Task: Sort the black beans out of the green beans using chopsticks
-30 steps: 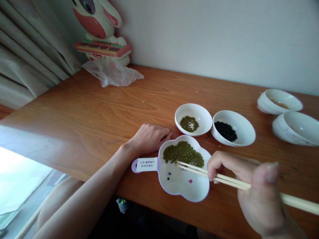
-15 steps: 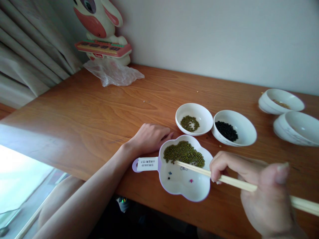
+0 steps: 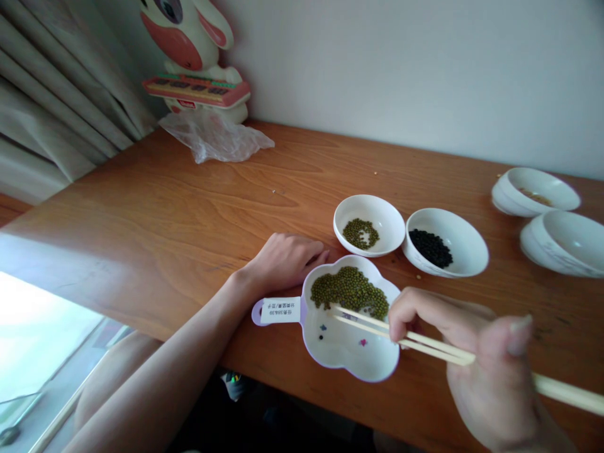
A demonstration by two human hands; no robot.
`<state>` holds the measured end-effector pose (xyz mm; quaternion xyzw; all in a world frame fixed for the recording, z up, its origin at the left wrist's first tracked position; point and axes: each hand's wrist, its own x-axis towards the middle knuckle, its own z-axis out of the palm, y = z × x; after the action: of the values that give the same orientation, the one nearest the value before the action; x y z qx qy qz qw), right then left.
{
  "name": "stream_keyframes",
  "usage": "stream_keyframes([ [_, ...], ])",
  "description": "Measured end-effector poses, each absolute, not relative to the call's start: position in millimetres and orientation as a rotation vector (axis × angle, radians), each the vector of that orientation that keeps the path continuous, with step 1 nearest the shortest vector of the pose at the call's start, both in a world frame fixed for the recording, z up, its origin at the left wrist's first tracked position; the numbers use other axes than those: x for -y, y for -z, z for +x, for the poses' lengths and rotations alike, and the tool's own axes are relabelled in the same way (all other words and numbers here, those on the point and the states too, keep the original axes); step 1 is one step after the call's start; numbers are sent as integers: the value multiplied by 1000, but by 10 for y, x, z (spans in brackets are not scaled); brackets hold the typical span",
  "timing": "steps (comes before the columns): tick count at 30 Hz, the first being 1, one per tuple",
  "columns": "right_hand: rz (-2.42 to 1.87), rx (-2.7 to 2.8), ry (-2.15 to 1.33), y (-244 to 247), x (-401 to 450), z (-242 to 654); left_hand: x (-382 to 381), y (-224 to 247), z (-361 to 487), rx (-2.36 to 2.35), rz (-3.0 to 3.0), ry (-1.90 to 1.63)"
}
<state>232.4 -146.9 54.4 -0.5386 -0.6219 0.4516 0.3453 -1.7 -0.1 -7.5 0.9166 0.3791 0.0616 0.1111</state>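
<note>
My right hand (image 3: 491, 371) is closed around a pair of pale chopsticks (image 3: 438, 352). Their tips are slightly parted at the near edge of a pile of mung beans (image 3: 352, 290). These green beans fill the far side of a white cloud-shaped dish (image 3: 337, 352) with a purple rim. Its labelled handle (image 3: 280, 311) points left. My left hand (image 3: 287, 261) rests palm down on the table against the dish's far left rim, holding nothing visible. Its fingers are loosely bent and slightly apart, partly hidden by the dish. A dark dot (image 3: 321, 337) shows on the dish's bare floor.
Beyond the dish, one white bowl (image 3: 391, 220) holds mung beans; another (image 3: 465, 251) holds black beans. Two more bowls stand right: one (image 3: 509, 192) with tan bits, one (image 3: 570, 242) nearer. A plastic bag (image 3: 221, 141) and toy keyboard figure (image 3: 198, 91) stand back left on the wooden table (image 3: 155, 226).
The chopsticks' tips have spread apart; before, they were together. My right hand has shifted slightly left. My left hand and the dish stay essentially in place.
</note>
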Motion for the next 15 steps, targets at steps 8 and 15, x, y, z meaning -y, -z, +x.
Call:
stream_keyframes([
  [8, -1395, 1541, -1231, -500, 1503, 2327, -8, 70, -21, -1116, 2705, -162],
  [15, -1385, 1516, -1185, -496, 1490, 2328, -2, 60, -14, -1113, 2698, -184],
])
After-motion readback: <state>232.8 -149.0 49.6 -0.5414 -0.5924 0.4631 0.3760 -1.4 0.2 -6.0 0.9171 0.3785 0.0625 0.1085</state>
